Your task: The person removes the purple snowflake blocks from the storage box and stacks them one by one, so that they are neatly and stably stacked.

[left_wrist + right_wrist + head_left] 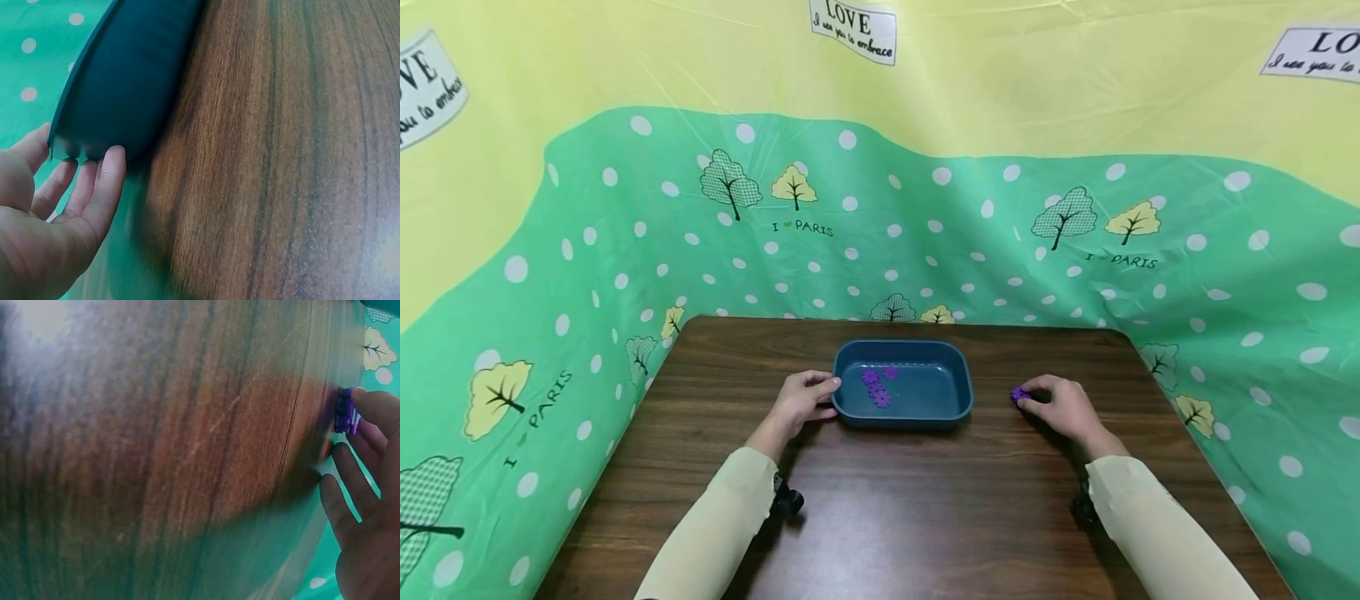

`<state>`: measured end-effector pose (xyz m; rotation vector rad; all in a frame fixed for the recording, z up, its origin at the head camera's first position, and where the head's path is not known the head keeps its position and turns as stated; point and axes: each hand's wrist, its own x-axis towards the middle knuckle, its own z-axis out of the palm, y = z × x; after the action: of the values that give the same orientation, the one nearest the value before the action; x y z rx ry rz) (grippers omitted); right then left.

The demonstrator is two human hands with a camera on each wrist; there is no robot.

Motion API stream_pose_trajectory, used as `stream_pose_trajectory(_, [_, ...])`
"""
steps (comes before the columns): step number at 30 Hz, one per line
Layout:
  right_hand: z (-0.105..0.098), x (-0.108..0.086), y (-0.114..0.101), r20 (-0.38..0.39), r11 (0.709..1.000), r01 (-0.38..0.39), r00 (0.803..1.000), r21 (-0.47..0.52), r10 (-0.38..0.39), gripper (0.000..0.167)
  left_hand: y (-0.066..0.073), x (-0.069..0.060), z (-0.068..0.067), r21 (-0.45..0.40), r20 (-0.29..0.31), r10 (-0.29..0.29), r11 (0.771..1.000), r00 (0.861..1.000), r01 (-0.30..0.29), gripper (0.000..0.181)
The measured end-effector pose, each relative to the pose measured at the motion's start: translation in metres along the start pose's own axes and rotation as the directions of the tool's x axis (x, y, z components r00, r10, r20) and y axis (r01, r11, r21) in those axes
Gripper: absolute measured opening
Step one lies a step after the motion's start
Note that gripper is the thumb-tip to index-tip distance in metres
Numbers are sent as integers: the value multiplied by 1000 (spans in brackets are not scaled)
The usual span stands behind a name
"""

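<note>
A dark blue rectangular plastic tub (pixel 902 422) stands on the table. Inside it, toward the left, lie several small purple flower-shaped pieces (pixel 881 398). My left hand (pixel 802 398) holds the tub's left end, thumb at the rim and fingertips against the outer wall (pixel 112 94). To the right of the tub and apart from it, my right hand (pixel 1060 406) pinches purple flower-shaped pieces (pixel 1019 394) between thumb and fingers, close to the tabletop. In the right wrist view these purple pieces (pixel 344 411) look stacked; their exact number is hidden.
The dark brown wood-grain table (pixel 917 517) has rounded far corners. Behind and beside it hangs a green and yellow cloth (pixel 895 200) with white dots and printed trees. A dark wrist-worn device (pixel 788 498) sits at the left cuff.
</note>
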<state>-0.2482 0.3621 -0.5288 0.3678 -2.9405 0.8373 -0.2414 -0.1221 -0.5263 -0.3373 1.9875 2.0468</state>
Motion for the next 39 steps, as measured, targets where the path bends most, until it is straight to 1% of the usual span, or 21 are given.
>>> stream_pose_trajectory(9, [1, 1, 2, -1, 1000, 3, 1000, -11, -3, 27, 0, 0, 1, -4, -2, 2, 1000, 1000, -2, 41])
stream_pose_trajectory(17, [4, 2, 4, -7, 1000, -9, 1000, -10, 9, 27, 1, -1, 0, -8, -5, -11, 1000, 1000, 11, 39])
stream_pose_trajectory(28, [3, 2, 5, 20, 1000, -24, 1000, -13, 24, 31, 1, 1, 0, -9, -1, -17, 1000, 1000, 17, 39])
stream_pose_trajectory(34, [0, 3, 3, 40, 999, -37, 998, -14, 38, 33, 3, 0, 0, -10, -3, -36, 999, 999, 36, 41])
stream_pose_trajectory(39, [-3, 3, 0, 50, 999, -32, 998, -4, 32, 34, 4, -1, -1, -9, 0, -35, 999, 999, 35, 40])
